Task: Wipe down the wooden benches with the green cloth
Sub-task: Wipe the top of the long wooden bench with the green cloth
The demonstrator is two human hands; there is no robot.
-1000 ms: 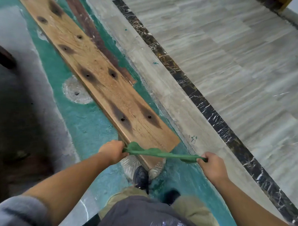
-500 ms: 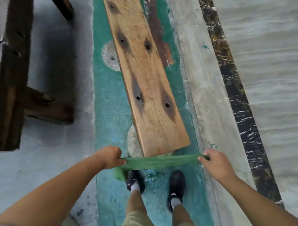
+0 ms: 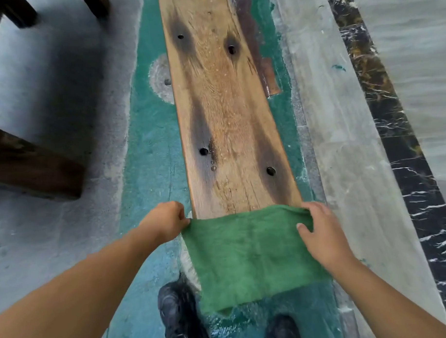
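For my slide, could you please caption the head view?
Both hands spread the green cloth across the wooden bench.

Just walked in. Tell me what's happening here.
A person stands at the near end of a wooden bench, holding a green cloth spread open across it. The left hand pinches one top corner and the right hand grips the other. The cloth covers the end of the plank and hangs towards the person's black shoes. The rest of the plank lies uncovered.
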